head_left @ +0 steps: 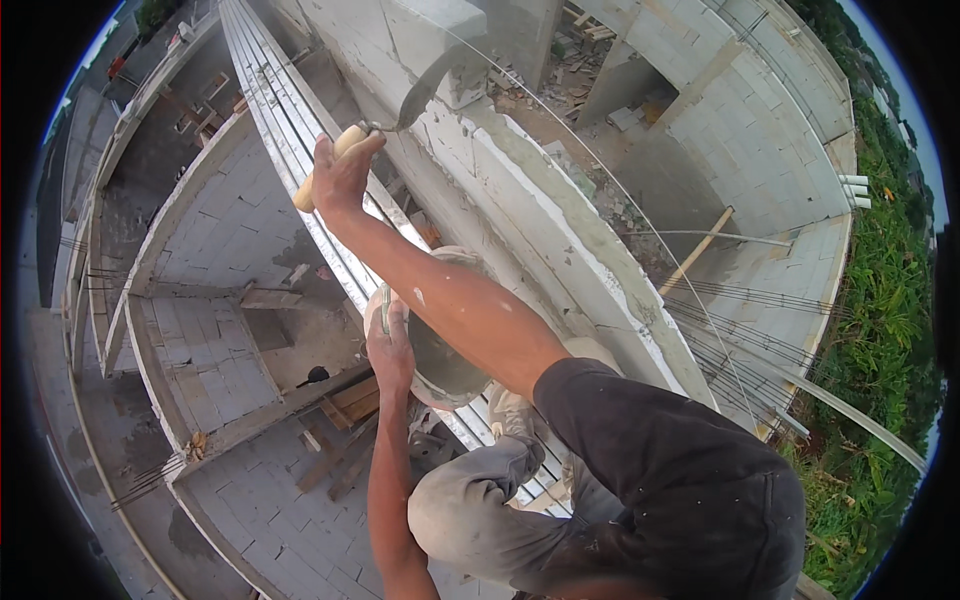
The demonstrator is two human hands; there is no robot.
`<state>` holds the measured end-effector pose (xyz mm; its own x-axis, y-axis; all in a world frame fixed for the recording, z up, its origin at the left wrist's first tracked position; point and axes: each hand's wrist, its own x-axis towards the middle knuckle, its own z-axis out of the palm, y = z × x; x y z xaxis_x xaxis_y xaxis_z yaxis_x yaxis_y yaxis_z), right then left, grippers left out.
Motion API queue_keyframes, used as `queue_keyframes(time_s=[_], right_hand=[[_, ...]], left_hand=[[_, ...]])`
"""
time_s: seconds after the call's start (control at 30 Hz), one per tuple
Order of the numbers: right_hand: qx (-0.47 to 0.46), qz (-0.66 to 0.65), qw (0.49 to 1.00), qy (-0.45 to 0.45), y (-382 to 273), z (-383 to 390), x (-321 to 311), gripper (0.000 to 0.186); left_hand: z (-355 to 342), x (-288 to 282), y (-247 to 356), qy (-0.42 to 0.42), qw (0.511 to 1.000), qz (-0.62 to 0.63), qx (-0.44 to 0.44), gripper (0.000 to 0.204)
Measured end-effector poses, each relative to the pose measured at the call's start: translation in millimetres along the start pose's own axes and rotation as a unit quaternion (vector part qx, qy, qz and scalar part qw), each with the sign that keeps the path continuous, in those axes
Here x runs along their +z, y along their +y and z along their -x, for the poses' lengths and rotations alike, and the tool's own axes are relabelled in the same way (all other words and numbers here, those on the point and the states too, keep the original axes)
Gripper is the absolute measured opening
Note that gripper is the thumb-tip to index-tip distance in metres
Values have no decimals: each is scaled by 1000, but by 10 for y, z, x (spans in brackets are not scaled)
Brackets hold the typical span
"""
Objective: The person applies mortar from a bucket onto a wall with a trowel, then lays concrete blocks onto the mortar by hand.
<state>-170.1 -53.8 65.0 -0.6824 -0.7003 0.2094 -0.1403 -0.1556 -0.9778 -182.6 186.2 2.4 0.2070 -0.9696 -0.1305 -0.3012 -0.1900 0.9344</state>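
Note:
My right hand (342,182) is closed around the wooden handle of a trowel (432,85), stretched out ahead of me. The grey metal blade is up against the side of a pale block (415,22) on the wall. Wet grey mortar (560,190) lies in a strip along the wall top on this side of the block. With its fingers over the rim, my left hand (391,345) grips a round tub (437,398). Grey mortar is inside the tub, and my right forearm hides part of it.
Long metal planks (300,130) form a narrow walkway high beside the block wall (520,225). A taut string (600,160) runs along the wall. Rooms with block walls (205,220) lie below on the left; rubble, rebar (745,340) and a wooden prop (700,248) are on the right.

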Motion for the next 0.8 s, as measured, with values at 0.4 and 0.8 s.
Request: queue_keyframes(time_s=[0.4, 0.8], right_hand=[[150, 190, 883, -402, -34, -471, -2520, 64], [42, 370, 828, -420, -449, -319, -3274, 50]], left_hand=[[114, -373, -180, 104, 993, -38, 51, 44], [91, -631, -239, 171, 984, 12, -51, 44]])
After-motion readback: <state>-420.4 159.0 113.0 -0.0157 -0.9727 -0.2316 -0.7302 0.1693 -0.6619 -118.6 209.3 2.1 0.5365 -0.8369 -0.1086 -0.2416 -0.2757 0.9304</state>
